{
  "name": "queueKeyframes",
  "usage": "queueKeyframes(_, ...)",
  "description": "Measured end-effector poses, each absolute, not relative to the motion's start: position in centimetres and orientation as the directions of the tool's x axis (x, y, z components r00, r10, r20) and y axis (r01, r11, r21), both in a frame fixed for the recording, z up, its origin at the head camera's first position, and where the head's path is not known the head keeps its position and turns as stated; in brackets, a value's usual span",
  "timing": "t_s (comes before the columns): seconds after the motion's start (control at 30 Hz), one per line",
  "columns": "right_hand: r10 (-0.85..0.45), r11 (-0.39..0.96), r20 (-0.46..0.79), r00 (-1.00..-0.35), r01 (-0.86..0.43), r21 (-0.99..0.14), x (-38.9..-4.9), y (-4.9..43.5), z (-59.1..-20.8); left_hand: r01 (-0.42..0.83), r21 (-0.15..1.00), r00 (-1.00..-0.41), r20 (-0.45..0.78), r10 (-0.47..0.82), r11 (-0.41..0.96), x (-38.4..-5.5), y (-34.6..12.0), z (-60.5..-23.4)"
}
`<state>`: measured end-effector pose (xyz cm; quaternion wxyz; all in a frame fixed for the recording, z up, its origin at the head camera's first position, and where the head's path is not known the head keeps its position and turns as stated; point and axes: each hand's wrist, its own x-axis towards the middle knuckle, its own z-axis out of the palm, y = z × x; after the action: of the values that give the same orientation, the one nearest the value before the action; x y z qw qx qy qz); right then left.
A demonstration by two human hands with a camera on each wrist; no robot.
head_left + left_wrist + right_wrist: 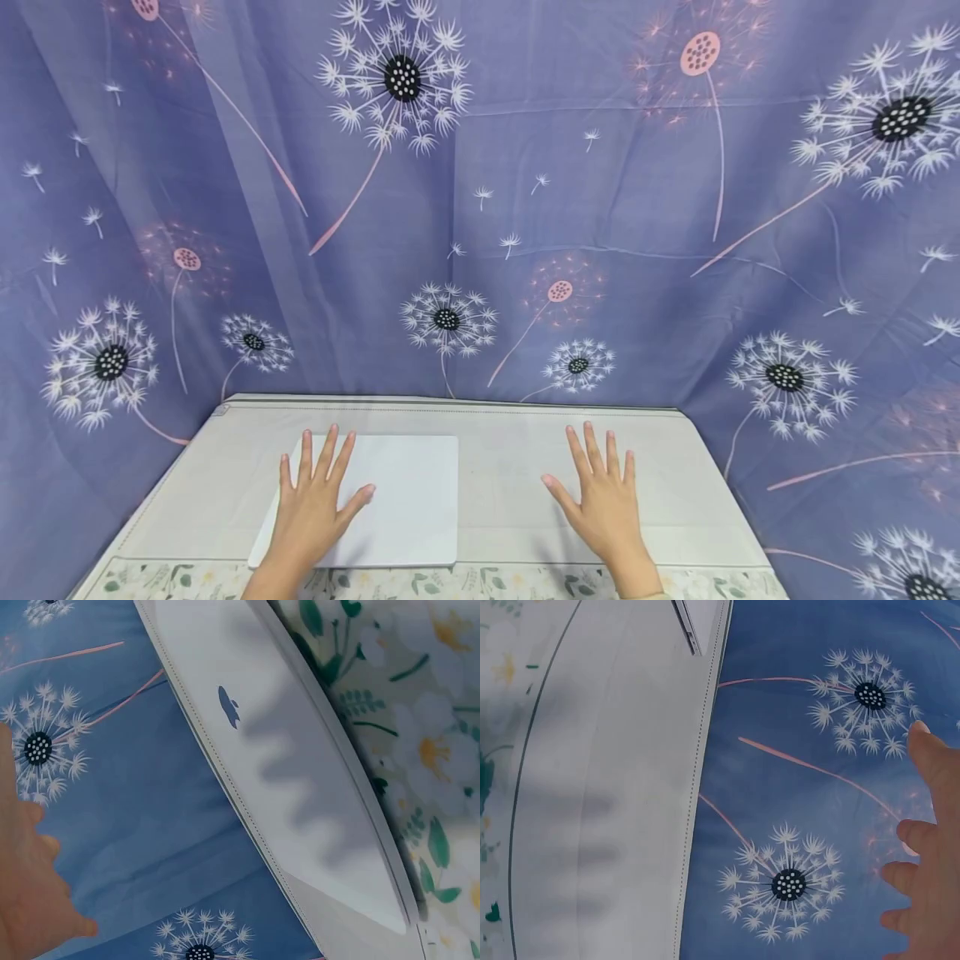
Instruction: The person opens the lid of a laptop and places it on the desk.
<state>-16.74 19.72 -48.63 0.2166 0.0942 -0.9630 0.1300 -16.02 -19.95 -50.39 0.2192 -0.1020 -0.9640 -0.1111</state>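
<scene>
A closed silver-white laptop (412,500) lies flat on the left half of the table; its dark apple-shaped logo (229,707) shows in the left wrist view. Above the laptop my left hand (311,508) is held with fingers straight and spread, covering its left part in the head view. My right hand (603,508) hovers over the table to the right of the laptop, fingers likewise spread and straight. Neither hand holds anything. Finger shadows fall on the laptop lid and on the tabletop.
The table has a pale cover (510,467) with a flowered strip (540,581) along its near edge. A blue-purple curtain (525,208) printed with dandelions hangs behind the table and along both sides. One corner of the laptop (694,637) appears in the right wrist view.
</scene>
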Motion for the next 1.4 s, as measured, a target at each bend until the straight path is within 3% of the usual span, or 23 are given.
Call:
queueKeyframes(0.3, -0.156, 0.927, 0.459, -0.874, -0.291, -0.238, -17.2, 18.4, -48.8, 0.249, 0.139, -0.886, 0.433, 0.167, 0.959, -16.2, -21.3, -51.1)
queueKeyframes(0.93, -0.224, 0.806, 0.418, -0.88, -0.409, -0.429, -18.0, 13.9, -51.6, 0.197, 0.159, -0.921, 0.368, 0.127, 0.967, -16.6, -25.5, -53.5)
queueKeyframes(1.2, -0.264, 0.709, 0.317, -0.911, -0.406, -0.577, -17.8, 12.0, -53.3, 0.115, 0.235, -0.974, 0.219, 0.063, 0.965, -16.6, -26.5, -54.1)
queueKeyframes(1.4, -0.315, 0.624, 0.171, -0.934, -0.34, -0.704, -17.7, 10.7, -53.7, 0.093, 0.218, -0.977, 0.206, 0.048, 0.971, -16.8, -27.1, -55.0)
